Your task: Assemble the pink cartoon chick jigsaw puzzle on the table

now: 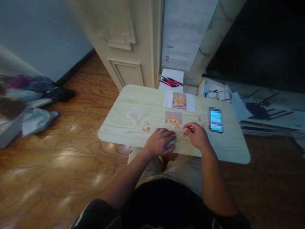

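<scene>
A partly joined jigsaw picture [173, 118] of an orange cartoon figure lies on the small pale wooden table [124, 127]. Just below it my left hand [160, 142] rests knuckles-up on the table with its fingers curled; what is under them is hidden. My right hand [196, 135] sits beside it and pinches a small puzzle piece [185, 129] at the fingertips. Loose pieces [145, 128] lie to the left of my left hand, and a few more [200, 120] lie right of the jigsaw.
A printed reference picture [179, 100] on white paper lies at the table's far edge. A clear plastic bag [138, 113] sits at the left, a lit phone [215, 120] at the right. Red pens [172, 82], papers and glasses [218, 94] lie on the floor beyond. Bags [28, 95] are at the left.
</scene>
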{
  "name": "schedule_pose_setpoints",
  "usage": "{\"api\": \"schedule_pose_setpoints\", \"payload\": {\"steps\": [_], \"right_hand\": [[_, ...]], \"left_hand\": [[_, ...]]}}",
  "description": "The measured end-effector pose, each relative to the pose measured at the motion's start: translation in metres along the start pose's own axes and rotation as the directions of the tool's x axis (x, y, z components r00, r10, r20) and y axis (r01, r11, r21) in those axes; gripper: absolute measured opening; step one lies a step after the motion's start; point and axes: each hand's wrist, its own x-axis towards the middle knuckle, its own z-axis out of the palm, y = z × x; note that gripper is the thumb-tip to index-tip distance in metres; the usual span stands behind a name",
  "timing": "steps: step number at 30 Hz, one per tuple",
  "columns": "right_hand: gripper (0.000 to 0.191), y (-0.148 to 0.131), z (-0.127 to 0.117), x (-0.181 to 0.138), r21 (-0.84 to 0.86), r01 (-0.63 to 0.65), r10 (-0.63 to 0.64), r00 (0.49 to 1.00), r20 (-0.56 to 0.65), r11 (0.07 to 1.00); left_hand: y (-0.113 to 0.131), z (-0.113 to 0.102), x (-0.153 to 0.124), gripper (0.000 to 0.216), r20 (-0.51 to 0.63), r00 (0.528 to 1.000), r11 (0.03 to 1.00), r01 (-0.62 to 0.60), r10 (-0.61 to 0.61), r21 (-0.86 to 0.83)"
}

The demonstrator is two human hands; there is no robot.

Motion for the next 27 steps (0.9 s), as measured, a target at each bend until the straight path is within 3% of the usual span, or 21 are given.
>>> {"api": "schedule_pose_setpoints", "payload": {"steps": [8,14,16,21,24,27], "right_hand": [[0.015,-0.005,0.012,-0.010,0.167,-0.058,0.048,0.997,0.065,0.984],[0.013,-0.008,0.003,-0.010,0.179,-0.051,0.049,0.999,0.015,0.982],[0.011,-0.006,-0.002,-0.011,0.103,-0.035,0.037,0.999,-0.017,0.994],[0.015,-0.001,-0.011,-0.016,-0.336,0.062,-0.098,0.991,-0.092,0.940],[0.019,-0.002,-0.007,-0.021,-0.404,0.166,-0.187,0.982,-0.013,0.899],[0.017,-0.005,-0.001,-0.024,-0.412,0.193,-0.182,0.981,0.065,0.891]], "left_hand": [[-0.002,0.004,0.001,0.041,-0.034,0.999,1.000,-0.014,0.014,-0.003],[-0.002,0.004,0.001,0.040,-0.048,0.999,1.000,0.001,-0.001,-0.009],[-0.001,0.003,0.001,0.040,-0.051,0.999,1.000,0.005,-0.006,-0.019],[-0.001,0.002,0.002,0.038,-0.056,0.998,1.000,0.000,-0.001,-0.028],[-0.002,0.004,0.002,0.038,-0.055,0.998,1.000,-0.005,0.004,-0.024],[-0.004,0.006,0.000,0.037,-0.068,0.998,1.000,-0.013,0.012,-0.021]]}}
